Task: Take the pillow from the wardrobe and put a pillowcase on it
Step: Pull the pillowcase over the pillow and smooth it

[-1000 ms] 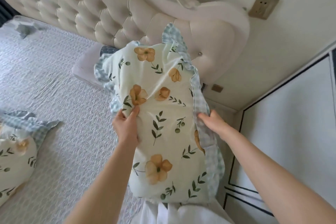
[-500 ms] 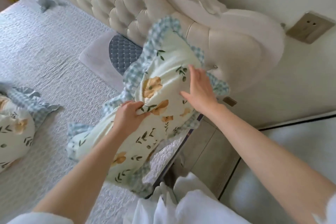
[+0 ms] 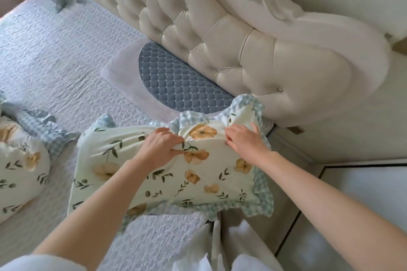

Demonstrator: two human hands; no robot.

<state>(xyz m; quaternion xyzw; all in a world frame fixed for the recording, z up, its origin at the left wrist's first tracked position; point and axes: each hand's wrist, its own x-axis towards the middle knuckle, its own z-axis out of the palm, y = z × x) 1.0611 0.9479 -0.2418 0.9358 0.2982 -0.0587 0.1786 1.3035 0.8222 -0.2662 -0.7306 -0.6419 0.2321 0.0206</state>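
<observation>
Floral cotton with a blue checked frill covers the pillow [image 3: 167,174], which lies at the bed [image 3: 55,68] corner near the headboard [image 3: 220,35]. Your left hand [image 3: 159,149] is closed, pinching a fold of the pillowcase [image 3: 220,182]; your right hand [image 3: 244,141] presses down with curled fingers on the bunched top end. Part of the pillow overhangs the mattress edge, so a hard tug could tip it to the floor. Let go too early and that end probably stays lumpy.
</observation>
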